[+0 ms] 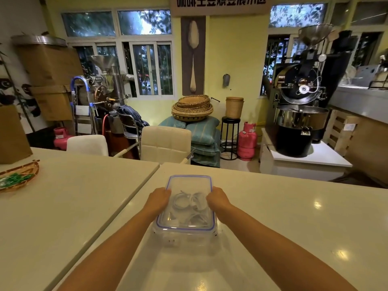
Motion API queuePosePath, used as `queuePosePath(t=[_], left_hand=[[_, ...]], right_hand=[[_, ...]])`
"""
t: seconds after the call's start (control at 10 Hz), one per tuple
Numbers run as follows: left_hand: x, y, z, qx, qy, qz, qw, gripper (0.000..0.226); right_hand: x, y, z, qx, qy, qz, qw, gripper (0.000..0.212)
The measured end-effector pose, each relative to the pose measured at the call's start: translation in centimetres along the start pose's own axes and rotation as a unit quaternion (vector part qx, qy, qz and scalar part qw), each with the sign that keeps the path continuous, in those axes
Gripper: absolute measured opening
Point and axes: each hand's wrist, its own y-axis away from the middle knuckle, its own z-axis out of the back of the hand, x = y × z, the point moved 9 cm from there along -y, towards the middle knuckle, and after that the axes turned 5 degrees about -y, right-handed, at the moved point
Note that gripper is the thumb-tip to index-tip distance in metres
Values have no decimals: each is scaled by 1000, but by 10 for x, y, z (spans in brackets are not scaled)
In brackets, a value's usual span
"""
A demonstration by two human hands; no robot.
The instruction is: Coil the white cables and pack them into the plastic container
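A clear plastic container [184, 236] stands on the white table in front of me, with a transparent blue-rimmed lid [189, 181] lying on top of it. Coiled white cables [189, 203] show through the lid, inside the box. My left hand [158, 199] presses on the lid's left edge, fingers curled over the rim. On the opposite edge, my right hand [217, 199] grips the lid in the same way. Both forearms reach in from the bottom of the view.
The white table [294, 217] has a seam running diagonally to the left of the container. A woven tray [19, 175] with green items sits at the far left edge. Two cream chairs [165, 143] stand behind the table.
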Motion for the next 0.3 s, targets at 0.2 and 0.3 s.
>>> queuePosePath(t=[0.2,0.3], left_hand=[[-7,3,1,4,-189,-31,981,44],[-13,-1,6,-9,-222,-45,974,46]], right_hand=[[3,3,1,13,64,-2,998,34],[8,2,5,19,101,2,995,46]])
